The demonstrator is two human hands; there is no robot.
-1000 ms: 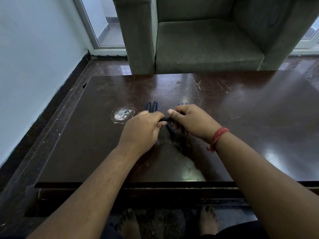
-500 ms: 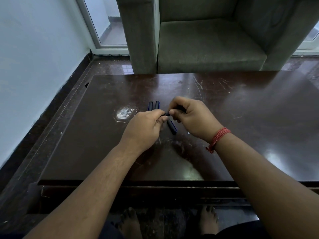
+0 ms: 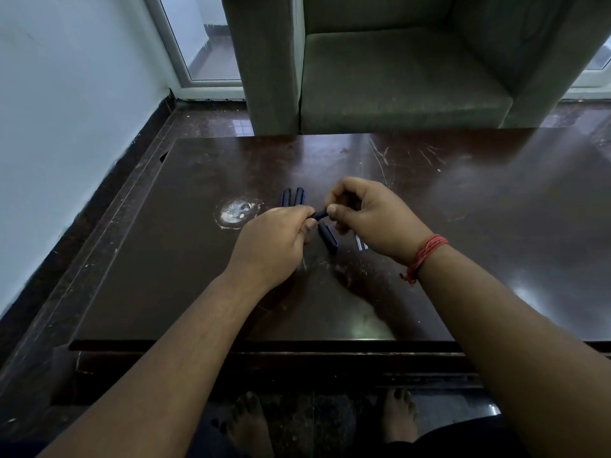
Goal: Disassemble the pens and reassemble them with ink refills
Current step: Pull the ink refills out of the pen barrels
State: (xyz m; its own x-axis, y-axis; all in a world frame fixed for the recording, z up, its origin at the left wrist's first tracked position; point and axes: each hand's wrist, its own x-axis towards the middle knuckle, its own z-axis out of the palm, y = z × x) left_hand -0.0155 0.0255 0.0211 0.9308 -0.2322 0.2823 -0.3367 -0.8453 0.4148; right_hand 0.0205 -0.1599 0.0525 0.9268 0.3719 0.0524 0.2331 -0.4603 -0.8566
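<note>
Head view: your left hand (image 3: 276, 246) and right hand (image 3: 370, 216) both curl round one dark blue pen (image 3: 320, 214) held between them above the table (image 3: 496, 226). Only a short stretch of the pen shows between your thumbs. Whether it is coming apart or going together, I cannot tell.

At 6 o'clock from that pen, a loose pen part (image 3: 328, 238) lies on the wood. Two more pen barrels (image 3: 293, 196) lie side by side at 11 o'clock. Two pale slim refills (image 3: 361, 242) lie at 4 o'clock, just beside your right wrist.

The risks, as I judge them: a sharp twist could make a small part slip from your pinch and roll away on the glossy top, and your right wrist could brush the refills as it turns.
</note>
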